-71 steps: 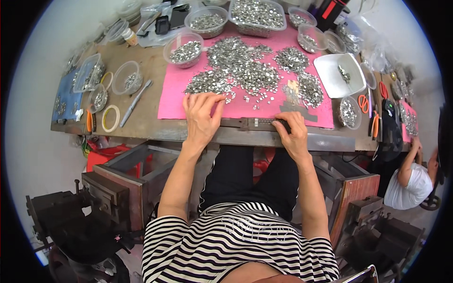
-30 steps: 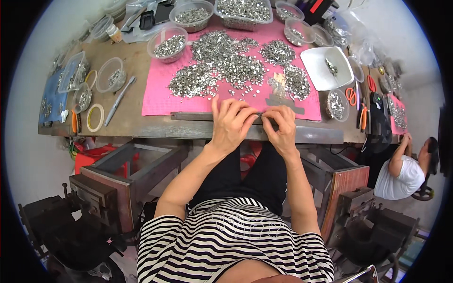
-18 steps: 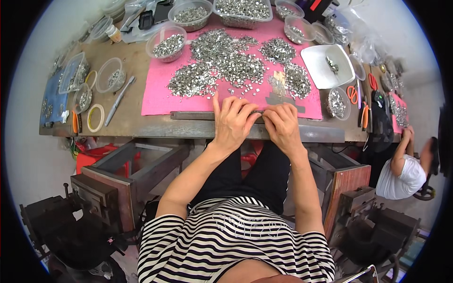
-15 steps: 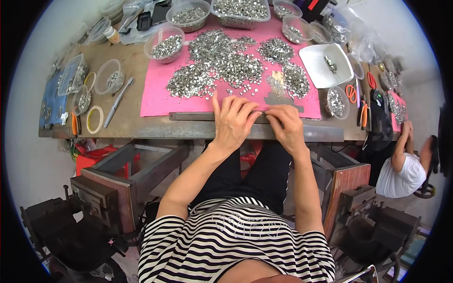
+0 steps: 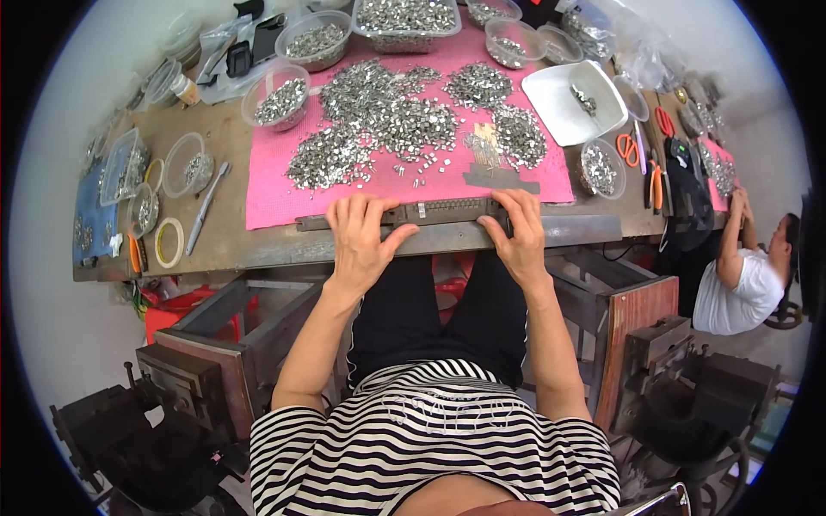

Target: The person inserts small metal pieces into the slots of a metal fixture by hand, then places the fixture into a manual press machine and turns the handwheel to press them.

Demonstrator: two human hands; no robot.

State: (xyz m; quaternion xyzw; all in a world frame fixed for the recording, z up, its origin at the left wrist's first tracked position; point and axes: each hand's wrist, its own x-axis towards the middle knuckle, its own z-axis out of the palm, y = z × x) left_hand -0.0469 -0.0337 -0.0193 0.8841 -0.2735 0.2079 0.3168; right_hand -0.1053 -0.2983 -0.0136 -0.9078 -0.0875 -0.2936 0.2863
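Note:
A long dark metal jig (image 5: pixel 456 211) with a row of fine slots lies along the near edge of the bench. One small shiny metal piece (image 5: pixel 422 209) sits near the left end of its slotted part. My left hand (image 5: pixel 360 236) grips the jig's left side, fingers over the far edge and thumb along the near one. At the right end my right hand (image 5: pixel 520 230) holds it the same way, thumb in front and fingers behind. Beyond the jig, heaps of small silvery metal pieces (image 5: pixel 413 125) lie on a pink mat (image 5: pixel 267 189).
Clear tubs (image 5: pixel 288 112) of metal pieces and a white tray (image 5: pixel 564 120) stand around the mat. A dark flat strip (image 5: pixel 508 182) lies behind my right hand. Left are a toothbrush (image 5: pixel 206 206) and tape roll (image 5: pixel 169 241); right, orange-handled scissors (image 5: pixel 628 150). Another person (image 5: pixel 740 284) sits far right.
My hands have drawn apart from the middle to the jig's two ends, uncovering its slotted face. The view has shifted, so the bench contents appear farther left.

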